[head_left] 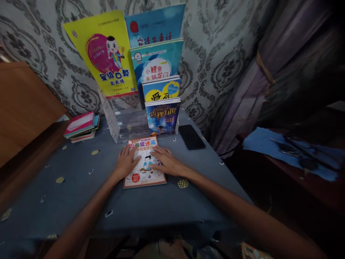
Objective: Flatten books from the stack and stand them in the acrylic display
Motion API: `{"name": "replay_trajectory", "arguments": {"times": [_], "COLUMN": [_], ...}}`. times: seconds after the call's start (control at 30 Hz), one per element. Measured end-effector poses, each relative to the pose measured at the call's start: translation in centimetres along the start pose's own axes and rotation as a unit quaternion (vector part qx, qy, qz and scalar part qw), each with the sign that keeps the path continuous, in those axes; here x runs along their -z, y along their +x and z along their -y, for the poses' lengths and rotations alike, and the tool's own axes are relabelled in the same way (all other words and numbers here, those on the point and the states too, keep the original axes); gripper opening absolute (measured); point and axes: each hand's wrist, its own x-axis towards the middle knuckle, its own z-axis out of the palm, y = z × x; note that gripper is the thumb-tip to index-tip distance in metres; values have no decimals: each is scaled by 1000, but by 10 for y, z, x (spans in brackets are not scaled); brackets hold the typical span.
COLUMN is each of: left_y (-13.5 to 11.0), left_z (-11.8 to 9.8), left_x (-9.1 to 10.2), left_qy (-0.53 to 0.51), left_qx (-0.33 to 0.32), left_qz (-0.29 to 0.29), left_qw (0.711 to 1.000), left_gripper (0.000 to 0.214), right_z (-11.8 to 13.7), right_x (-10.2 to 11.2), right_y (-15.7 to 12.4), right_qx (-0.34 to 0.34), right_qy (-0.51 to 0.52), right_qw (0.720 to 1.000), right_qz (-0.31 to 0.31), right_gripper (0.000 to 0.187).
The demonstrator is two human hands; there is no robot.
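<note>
A thin white picture book [145, 177] with an orange border and a drawn seated figure lies face up on the table. My left hand [126, 162] rests flat over its left edge, fingers stretched out. From the right, my right hand [165, 161] lies on the cover with its fingers spread. Just behind the book stands a clear acrylic book rack [129, 124]. In its right side several books are stepped upright, the front one a dark blue book [163, 117]. A large yellow workbook [107, 57] leans at the rack's left.
A black phone [192, 137] lies right of the rack. At the back left is a small stack of books [81, 126] with a pink cover on top. Beyond the table's right edge, a blue cloth [265, 144] bears dark items. A tied curtain [250, 97] hangs behind.
</note>
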Motion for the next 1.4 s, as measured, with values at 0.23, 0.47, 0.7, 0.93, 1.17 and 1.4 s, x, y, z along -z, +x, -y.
{"name": "replay_trajectory", "arguments": {"times": [0.23, 0.47, 0.7, 0.93, 1.17, 1.4], "left_y": [23, 23, 14, 14, 8, -9], "left_z": [4, 8, -29, -42, -46, -32], "left_x": [-3, 12, 33, 51, 58, 45], "left_qy": [-174, -622, -762, -799, -740, -653], "left_qx": [22, 252, 308, 286, 284, 82], "left_qz": [-81, -18, -14, -73, -145, -166], "left_qw": [981, 741, 569, 523, 592, 734], "left_gripper": [55, 38, 31, 36, 47, 67], "right_z": [21, 11, -5, 6, 48, 47], "right_x": [-17, -35, -48, -35, -15, -8], "right_y": [41, 38, 38, 39, 34, 6], "right_qx": [-146, -115, -141, -150, -91, 114], "right_qy": [-74, -79, 39, 410, 559, 204], "right_qw": [983, 981, 956, 840, 781, 912], "right_qz": [-82, -133, -253, -322, -265, -337], "right_gripper": [61, 59, 68, 77, 64, 53]}}
